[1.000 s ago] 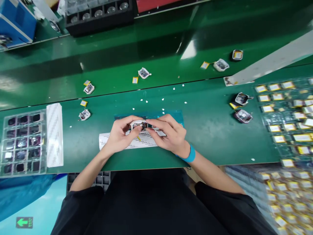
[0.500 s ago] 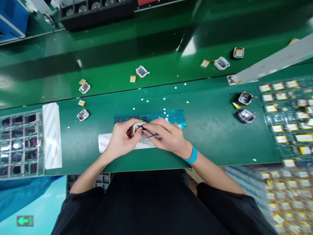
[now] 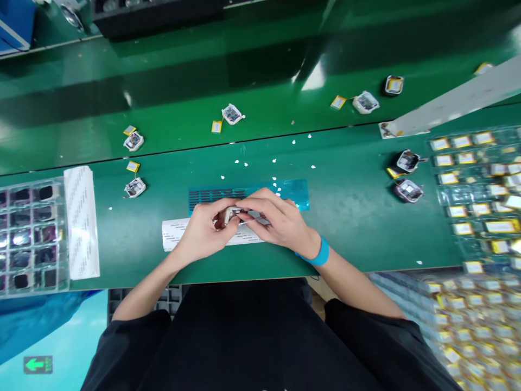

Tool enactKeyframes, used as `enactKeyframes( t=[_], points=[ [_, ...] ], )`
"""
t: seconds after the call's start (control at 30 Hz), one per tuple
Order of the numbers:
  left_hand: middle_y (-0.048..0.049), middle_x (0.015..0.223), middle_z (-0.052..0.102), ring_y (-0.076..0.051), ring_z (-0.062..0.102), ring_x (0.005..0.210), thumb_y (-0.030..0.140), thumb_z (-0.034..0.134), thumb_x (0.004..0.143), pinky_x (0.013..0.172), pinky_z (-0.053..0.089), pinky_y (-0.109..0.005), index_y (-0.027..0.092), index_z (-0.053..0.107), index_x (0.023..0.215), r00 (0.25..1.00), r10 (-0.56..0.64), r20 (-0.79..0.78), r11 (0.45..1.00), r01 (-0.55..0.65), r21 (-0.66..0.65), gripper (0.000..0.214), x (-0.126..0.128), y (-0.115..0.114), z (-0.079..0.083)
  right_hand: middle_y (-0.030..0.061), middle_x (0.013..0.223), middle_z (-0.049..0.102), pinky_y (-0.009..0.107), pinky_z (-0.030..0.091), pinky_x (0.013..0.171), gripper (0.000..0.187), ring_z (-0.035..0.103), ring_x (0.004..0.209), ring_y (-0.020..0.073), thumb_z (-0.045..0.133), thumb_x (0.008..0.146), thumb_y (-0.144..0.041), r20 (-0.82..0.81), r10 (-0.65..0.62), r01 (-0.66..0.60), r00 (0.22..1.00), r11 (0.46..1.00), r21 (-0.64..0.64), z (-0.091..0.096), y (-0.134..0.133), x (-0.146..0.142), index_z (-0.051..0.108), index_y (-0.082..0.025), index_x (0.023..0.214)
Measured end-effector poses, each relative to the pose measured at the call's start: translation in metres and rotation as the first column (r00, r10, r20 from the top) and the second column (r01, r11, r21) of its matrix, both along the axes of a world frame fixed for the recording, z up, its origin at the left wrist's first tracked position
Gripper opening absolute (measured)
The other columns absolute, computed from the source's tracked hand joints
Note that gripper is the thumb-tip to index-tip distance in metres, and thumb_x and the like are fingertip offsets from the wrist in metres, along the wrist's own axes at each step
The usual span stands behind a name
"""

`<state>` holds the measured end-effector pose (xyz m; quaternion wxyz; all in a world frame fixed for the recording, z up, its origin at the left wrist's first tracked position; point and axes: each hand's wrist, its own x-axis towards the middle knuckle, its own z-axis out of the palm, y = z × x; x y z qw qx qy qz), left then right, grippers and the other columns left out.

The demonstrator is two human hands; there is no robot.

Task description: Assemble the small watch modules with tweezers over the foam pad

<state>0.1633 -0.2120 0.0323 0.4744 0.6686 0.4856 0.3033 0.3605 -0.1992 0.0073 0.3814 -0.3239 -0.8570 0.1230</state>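
Observation:
A small white watch-like case [image 3: 232, 215] sits between my two hands over a white printed paper strip [image 3: 175, 234] on the green bench. My left hand [image 3: 205, 233] grips the case from the left. My right hand [image 3: 277, 220], with a blue wristband [image 3: 319, 254], pinches thin metal tweezers [image 3: 257, 217] whose tip points at the case's open inside. A blue film strip [image 3: 250, 193] lies just beyond my fingers.
A clear tray of dark screens [image 3: 28, 233] and a white sheet [image 3: 81, 220] lie at left. Trays of yellow-labelled batteries [image 3: 480, 184] fill the right. Loose cases with batteries [image 3: 407, 176] dot the bench and the belt [image 3: 232, 115]. White scraps [image 3: 272, 161] lie ahead.
My hands stay on the case; the right hand has turned the tweezers closer to it. The view has shifted slightly, so everything sits a little lower-left.

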Motion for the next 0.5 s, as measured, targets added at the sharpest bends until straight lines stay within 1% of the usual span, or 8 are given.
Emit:
enactKeyframes(
  t=[0.07, 0.13, 0.17, 0.23, 0.3, 0.33, 0.4, 0.5],
  points=[
    [0.0019, 0.067, 0.059, -0.009, 0.043, 0.056, 0.014, 0.058, 0.083, 0.051, 0.038, -0.020, 0.014, 0.074, 0.105, 1.000, 0.005, 0.027, 0.999, -0.004, -0.038, 0.028, 0.0008, -0.0008, -0.0004, 0.0026, 0.098, 0.070, 0.021, 0.044, 0.049, 0.013, 0.066, 0.078, 0.0106, 0.054, 0.101, -0.019, 0.059, -0.016, 0.013, 0.998, 0.998, 0.059, 0.0009, -0.0005, -0.0001, 0.061, -0.019, 0.112],
    [0.0007, 0.071, 0.061, -0.009, 0.044, 0.058, 0.015, 0.059, 0.082, 0.052, 0.039, -0.021, 0.013, 0.074, 0.106, 0.998, 0.024, 0.060, 0.998, -0.020, -0.063, 0.027, 0.0011, -0.0015, -0.0004, 0.0016, 0.094, 0.070, 0.022, 0.042, 0.048, 0.010, 0.066, 0.077, 0.0099, 0.054, 0.100, -0.017, 0.095, -0.041, 0.030, 0.995, 0.993, 0.118, 0.0010, -0.0010, -0.0004, 0.061, -0.020, 0.106],
    [0.0005, 0.071, 0.062, -0.009, 0.045, 0.058, 0.015, 0.060, 0.082, 0.053, 0.040, -0.021, 0.013, 0.073, 0.106, 0.997, 0.040, 0.068, 0.997, -0.035, -0.064, 0.027, 0.0010, -0.0018, -0.0002, 0.0013, 0.093, 0.070, 0.021, 0.042, 0.048, 0.009, 0.066, 0.077, 0.0096, 0.054, 0.100, -0.016, 0.091, -0.050, 0.039, 0.995, 0.992, 0.123, 0.0006, -0.0013, -0.0006, 0.061, -0.020, 0.103],
    [0.0011, 0.069, 0.060, -0.009, 0.044, 0.057, 0.015, 0.061, 0.082, 0.053, 0.040, -0.021, 0.013, 0.073, 0.105, 0.996, 0.068, 0.062, 0.997, -0.066, -0.037, 0.026, 0.0002, -0.0022, 0.0008, 0.0011, 0.094, 0.070, 0.021, 0.045, 0.051, 0.008, 0.067, 0.079, 0.0100, 0.054, 0.099, -0.017, 0.041, -0.054, 0.050, 0.998, 0.995, 0.085, -0.0010, -0.0021, -0.0014, 0.061, -0.021, 0.102],
    [0.0025, 0.067, 0.058, -0.009, 0.043, 0.055, 0.014, 0.060, 0.082, 0.053, 0.040, -0.021, 0.014, 0.073, 0.105, 0.997, 0.065, 0.037, 0.998, -0.065, 0.001, 0.026, -0.0007, -0.0023, 0.0020, 0.0018, 0.098, 0.070, 0.021, 0.048, 0.055, 0.013, 0.067, 0.083, 0.0108, 0.055, 0.099, -0.018, 0.003, -0.047, 0.047, 0.999, 0.998, 0.045, -0.0029, -0.0029, -0.0018, 0.062, -0.021, 0.110],
    [0.0034, 0.065, 0.057, -0.009, 0.043, 0.055, 0.013, 0.060, 0.081, 0.054, 0.040, -0.021, 0.015, 0.072, 0.105, 0.998, 0.058, 0.025, 0.998, -0.059, 0.016, 0.027, -0.0010, -0.0023, 0.0024, 0.0019, 0.100, 0.070, 0.021, 0.049, 0.056, 0.018, 0.067, 0.083, 0.0108, 0.056, 0.098, -0.017, 0.013, -0.050, 0.049, 0.999, 0.997, 0.056, -0.0035, -0.0032, -0.0017, 0.062, -0.021, 0.115],
    [0.0049, 0.062, 0.054, -0.009, 0.043, 0.054, 0.011, 0.058, 0.080, 0.054, 0.040, -0.022, 0.015, 0.071, 0.106, 0.999, 0.043, 0.012, 0.999, -0.043, 0.022, 0.030, -0.0009, -0.0025, 0.0025, 0.0010, 0.101, 0.070, 0.023, 0.047, 0.055, 0.026, 0.065, 0.078, 0.0098, 0.054, 0.097, -0.012, 0.080, -0.069, 0.057, 0.994, 0.988, 0.142, -0.0041, -0.0036, -0.0012, 0.063, -0.021, 0.120],
    [0.0064, 0.061, 0.051, -0.009, 0.044, 0.054, 0.010, 0.057, 0.078, 0.056, 0.040, -0.023, 0.015, 0.067, 0.114, 0.999, 0.034, 0.024, 0.999, -0.034, -0.006, 0.037, 0.0002, -0.0031, 0.0016, -0.0004, 0.094, 0.071, 0.024, 0.044, 0.051, 0.027, 0.063, 0.068, 0.0085, 0.051, 0.094, -0.004, 0.155, -0.108, 0.064, 0.982, 0.962, 0.267, -0.0035, -0.0039, -0.0006, 0.066, -0.018, 0.111]
  ],
)
